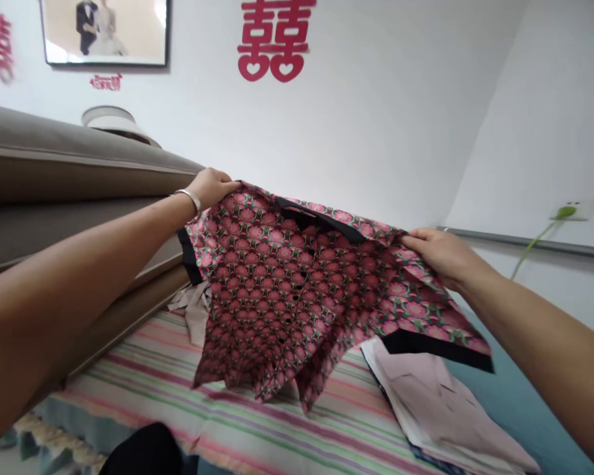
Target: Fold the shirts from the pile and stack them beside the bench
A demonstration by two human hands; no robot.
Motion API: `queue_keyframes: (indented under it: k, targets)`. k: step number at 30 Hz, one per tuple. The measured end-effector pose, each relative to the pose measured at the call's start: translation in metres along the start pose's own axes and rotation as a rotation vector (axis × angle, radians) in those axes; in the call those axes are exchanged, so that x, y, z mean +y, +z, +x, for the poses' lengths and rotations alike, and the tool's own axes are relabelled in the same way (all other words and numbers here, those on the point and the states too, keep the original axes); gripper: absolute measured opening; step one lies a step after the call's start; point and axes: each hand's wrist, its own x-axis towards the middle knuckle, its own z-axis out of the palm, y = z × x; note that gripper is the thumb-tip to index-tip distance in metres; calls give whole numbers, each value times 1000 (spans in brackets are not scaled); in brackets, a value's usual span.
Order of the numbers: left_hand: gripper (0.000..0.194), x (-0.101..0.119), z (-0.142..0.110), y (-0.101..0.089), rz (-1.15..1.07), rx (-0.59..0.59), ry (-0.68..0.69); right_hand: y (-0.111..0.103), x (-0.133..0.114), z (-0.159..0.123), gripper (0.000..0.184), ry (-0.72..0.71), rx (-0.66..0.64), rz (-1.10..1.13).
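A pink flower-patterned short-sleeved shirt (pixel 277 284) with black collar, cuffs and buttons hangs spread between my hands above a striped bed cover. My left hand (pixel 212 189), with a bracelet at the wrist, is closed on one shoulder of it. At the other shoulder, my right hand (pixel 435 254) pinches the cloth, arm stretched forward. The right sleeve droops over a pile of folded clothes (pixel 435 402), a pale pink garment on top. Behind the left sleeve lies a crumpled beige cloth (pixel 197 313), partly hidden.
The striped cover (pixel 218 422) spreads below. A grey-brown padded sofa or headboard (pixel 54 171) runs along the left, with a pale hat (pixel 113 122) on top. A green cord (pixel 534 241) hangs from a wall socket at right. A framed picture (pixel 106 33) hangs on the wall.
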Motion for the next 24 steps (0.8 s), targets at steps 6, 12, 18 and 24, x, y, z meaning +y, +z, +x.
queue_keyframes:
  k: [6, 12, 18, 24]
  targets:
    - [30, -25, -17, 14, 16, -157, -157, 8, 1, -19, 24, 290, -301, 336]
    - [28, -49, -27, 30, 12, -237, -259, 19, 1, -33, 41, 258, -502, 258]
    - [26, -57, -33, 36, -99, -238, -269, 24, 14, -30, 45, -25, -548, -159]
    - [32, -62, -39, 40, -199, -218, -258, 35, 26, -30, 46, -185, -522, -355]
